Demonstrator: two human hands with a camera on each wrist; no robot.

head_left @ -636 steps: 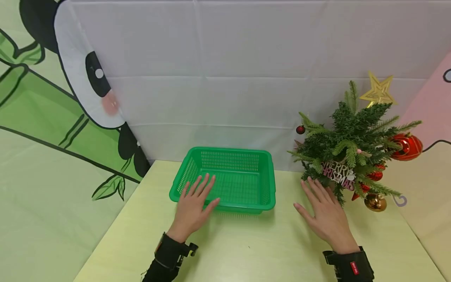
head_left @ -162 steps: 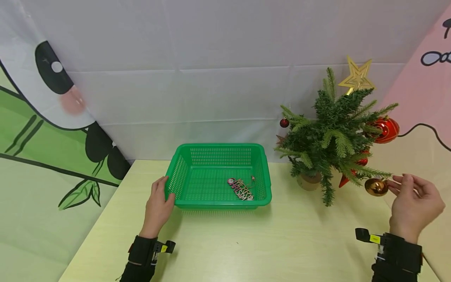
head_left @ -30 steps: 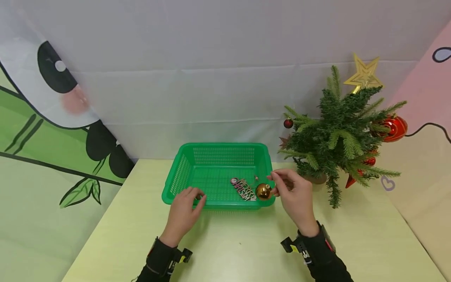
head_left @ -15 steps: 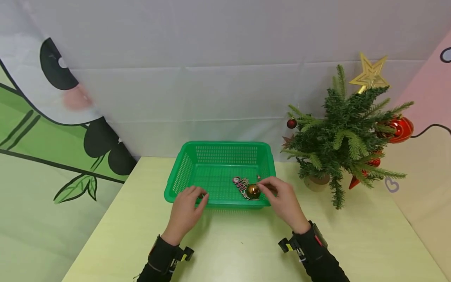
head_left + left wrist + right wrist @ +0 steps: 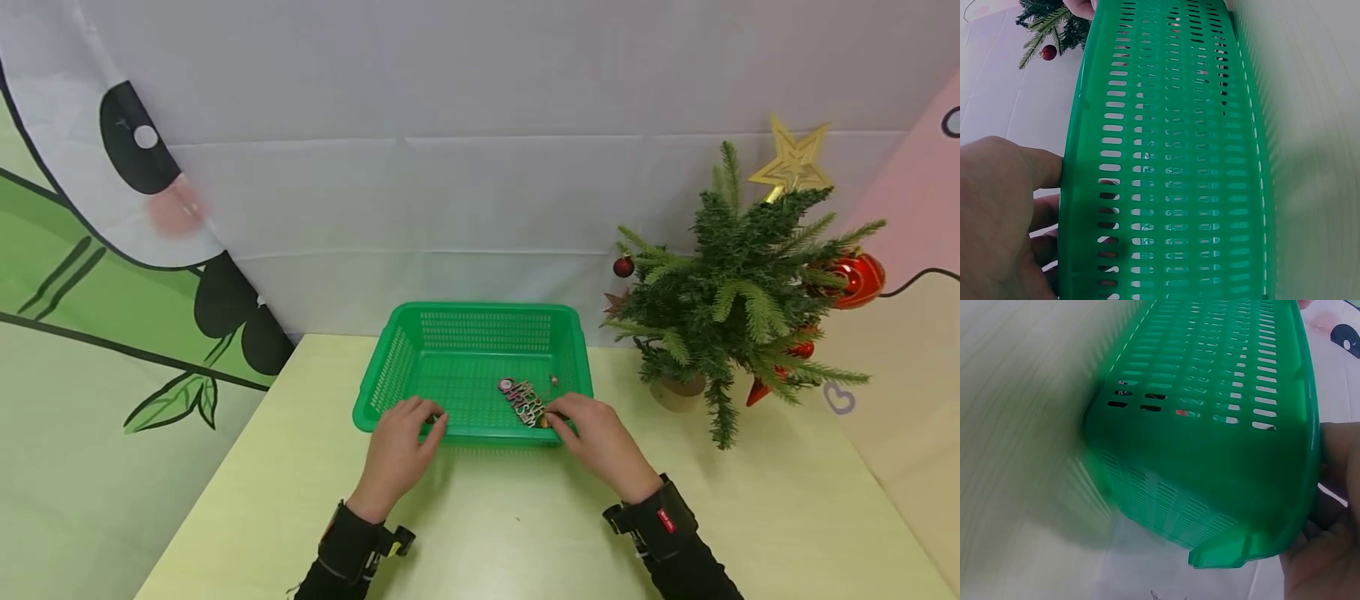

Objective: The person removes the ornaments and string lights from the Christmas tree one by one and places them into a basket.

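Note:
A green plastic basket (image 5: 480,312) stands on the table. Inside it, at the front right, lie a pink and silver "Merry Christmas" sign (image 5: 522,402) and a tiny pink piece (image 5: 554,380). My right hand (image 5: 596,433) reaches over the front right rim, fingertips together at a gold bauble (image 5: 543,422); only a sliver of it shows beside the fingers. My left hand (image 5: 397,454) hangs over the front rim at the left with loosely curled fingers. In the left wrist view, the left fingers (image 5: 1044,212) pass over the rim and show dimly through the slots.
To the right stands a small potted Christmas tree (image 5: 742,283) bearing a gold star (image 5: 795,162), a large red ball (image 5: 858,279), a small dark red ball (image 5: 623,267) and other red ornaments. A printed cloth (image 5: 480,192) hangs behind the table (image 5: 480,517).
The gold bauble came off the tree in my right hand, moved left over the basket, then down into it. The sign went from tree to basket earlier. My left hand stays at the front rim.

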